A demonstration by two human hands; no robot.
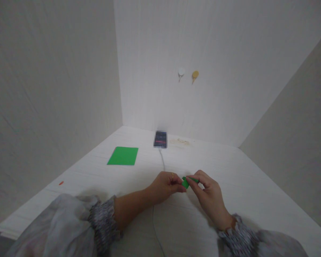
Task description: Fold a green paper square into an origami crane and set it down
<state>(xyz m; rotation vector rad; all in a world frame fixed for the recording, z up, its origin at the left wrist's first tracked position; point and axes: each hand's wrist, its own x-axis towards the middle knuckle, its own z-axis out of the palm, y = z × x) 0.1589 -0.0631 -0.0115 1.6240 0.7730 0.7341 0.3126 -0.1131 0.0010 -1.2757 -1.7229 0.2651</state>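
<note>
A small piece of folded green paper [185, 183] is held between both hands above the white tabletop. My left hand [167, 186], with a ring on one finger, pinches its left end between thumb and fingertips. From the other side, my right hand [207, 187] grips the paper between thumb and forefinger, and the fingers partly cover it. Farther off to the left, a flat green paper sheet [123, 156] lies on the table.
A phone-like device [160, 139], blurred out, stands near the back wall. Its white cable [155, 228] runs forward beneath my left arm. Two hooks, one white [181, 72] and one yellow [195, 74], are on the wall. A small red mark [61, 183] shows at left.
</note>
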